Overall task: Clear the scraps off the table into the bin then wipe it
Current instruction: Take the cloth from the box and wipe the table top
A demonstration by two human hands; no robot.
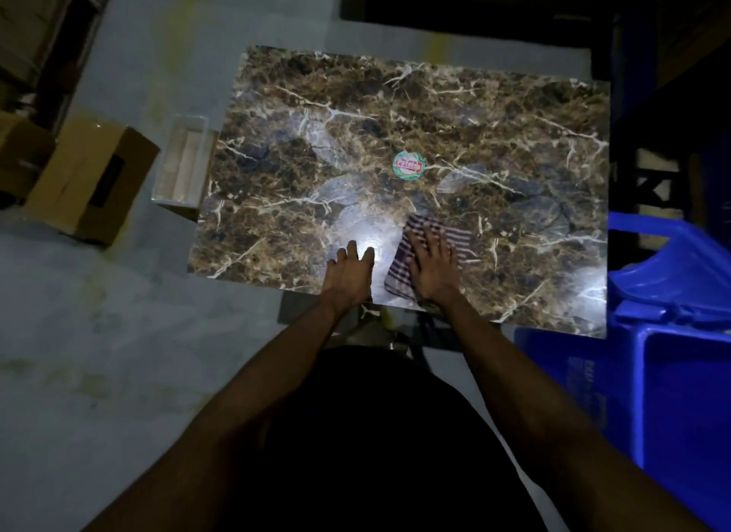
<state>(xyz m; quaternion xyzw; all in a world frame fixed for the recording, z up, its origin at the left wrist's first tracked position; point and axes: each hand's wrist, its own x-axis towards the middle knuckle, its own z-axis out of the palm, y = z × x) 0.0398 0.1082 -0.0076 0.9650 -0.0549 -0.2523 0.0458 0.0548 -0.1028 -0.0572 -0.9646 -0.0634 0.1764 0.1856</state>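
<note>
Two bare hands at the near edge of the table [514, 108], both flat. Left hand [350, 272] rests palm-down on the bare marbled top, fingers straight and spread, grasping nothing; looks like bracing. Right hand [433, 268] just beside it, fingers straight and spread, pressing down on a striped cloth [459, 236] lying flat on the top. Not clenched, not pinching: flat press only. Cloth partly under the palm, its striped far corner showing past the fingertips.

Step in hand, judged: the wipe. No loose scraps visible anywhere on the top, so the clearing part looks done, though the light is dim and small bits could hide in the marble pattern. Wet-looking smears and glare patches across the middle and right of the surface.

Farther out, near table centre, a round sticker [409, 166]; looks stuck on, not a scrap, cannot tell for sure. Off the left edge, an open light-coloured box [184, 163] touching the table side, probably the bin. Cardboard box [91, 179] on the floor beyond it. Blue plastic crates [672, 294] to the right.

Next move calls for: keeping the palm pressed on the cloth and sweeping it away from the near edge toward the far and left areas, left hand steadying.
</note>
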